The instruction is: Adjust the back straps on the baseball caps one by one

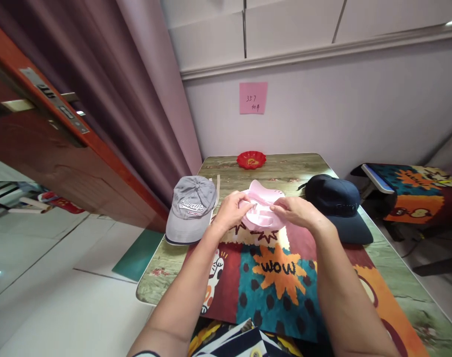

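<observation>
A pink cap [262,218] is held between both hands over the patterned mat, its hollow inside turned partly toward me. My left hand [234,209] grips its left edge, fingers closed on it. On the opposite side my right hand [296,212] pinches the cap near the strap. Fine detail at the fingertips is too small to tell. A grey cap [192,203] with white lettering lies to the left of my left hand, brim toward me. Right of my right hand rests a dark navy cap [335,201], its brim pointing to the near right.
The wood-patterned table [159,272] carries a colourful mat [278,297] marked WOW. A red scalloped dish [251,159] sits at the far edge, below a pink note [253,98] on the wall. An open wooden door [81,163] and curtain stand left; a patterned stool [415,191] is at right.
</observation>
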{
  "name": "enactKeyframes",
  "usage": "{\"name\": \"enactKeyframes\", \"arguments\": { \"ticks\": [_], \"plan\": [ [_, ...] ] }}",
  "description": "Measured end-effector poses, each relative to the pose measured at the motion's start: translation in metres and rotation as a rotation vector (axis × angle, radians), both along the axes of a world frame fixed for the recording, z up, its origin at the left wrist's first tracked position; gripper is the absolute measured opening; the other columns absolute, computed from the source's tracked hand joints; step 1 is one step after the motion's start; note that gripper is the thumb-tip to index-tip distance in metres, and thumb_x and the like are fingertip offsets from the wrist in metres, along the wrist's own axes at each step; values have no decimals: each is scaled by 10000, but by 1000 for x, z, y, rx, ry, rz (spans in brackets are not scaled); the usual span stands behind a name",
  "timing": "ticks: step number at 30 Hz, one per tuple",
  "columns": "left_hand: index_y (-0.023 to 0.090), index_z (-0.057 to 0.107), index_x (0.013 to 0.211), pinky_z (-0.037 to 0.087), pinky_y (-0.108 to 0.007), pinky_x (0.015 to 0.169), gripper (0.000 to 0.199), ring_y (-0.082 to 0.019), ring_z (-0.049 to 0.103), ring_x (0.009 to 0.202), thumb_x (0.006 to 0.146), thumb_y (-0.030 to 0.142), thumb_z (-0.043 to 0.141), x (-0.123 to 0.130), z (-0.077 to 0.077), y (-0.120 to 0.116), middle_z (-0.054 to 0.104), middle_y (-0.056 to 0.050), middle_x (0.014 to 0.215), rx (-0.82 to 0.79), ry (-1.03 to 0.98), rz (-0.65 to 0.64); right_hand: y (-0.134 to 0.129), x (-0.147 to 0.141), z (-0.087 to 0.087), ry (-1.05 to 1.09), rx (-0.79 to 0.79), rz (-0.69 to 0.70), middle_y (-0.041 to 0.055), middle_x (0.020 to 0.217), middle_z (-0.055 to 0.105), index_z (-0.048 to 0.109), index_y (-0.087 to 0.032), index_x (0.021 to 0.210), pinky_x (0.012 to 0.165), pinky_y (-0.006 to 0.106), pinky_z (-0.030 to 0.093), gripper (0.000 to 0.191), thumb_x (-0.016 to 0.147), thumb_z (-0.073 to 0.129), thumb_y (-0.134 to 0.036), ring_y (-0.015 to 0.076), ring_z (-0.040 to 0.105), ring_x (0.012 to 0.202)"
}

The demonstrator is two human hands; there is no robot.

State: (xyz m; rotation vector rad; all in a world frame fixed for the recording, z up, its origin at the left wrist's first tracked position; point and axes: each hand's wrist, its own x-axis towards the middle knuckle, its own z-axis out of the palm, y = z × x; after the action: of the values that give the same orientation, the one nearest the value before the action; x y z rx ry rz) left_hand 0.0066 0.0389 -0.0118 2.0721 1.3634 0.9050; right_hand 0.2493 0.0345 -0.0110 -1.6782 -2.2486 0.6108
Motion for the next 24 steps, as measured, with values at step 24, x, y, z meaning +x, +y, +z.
{"name": "enactKeyframes", "arguments": {
  "ticks": [24],
  "plan": [
    [143, 673, 848, 286, -179, 454, 234, -45, 422, 489, 691, 299, 747, 28, 11, -5, 557, 50, 643, -375, -756, 88, -5, -15, -1, 758, 73, -99, -36, 568, 454, 766, -191, 944, 501, 262, 285, 480, 787, 714, -641, 123, 397, 533]
  ]
}}
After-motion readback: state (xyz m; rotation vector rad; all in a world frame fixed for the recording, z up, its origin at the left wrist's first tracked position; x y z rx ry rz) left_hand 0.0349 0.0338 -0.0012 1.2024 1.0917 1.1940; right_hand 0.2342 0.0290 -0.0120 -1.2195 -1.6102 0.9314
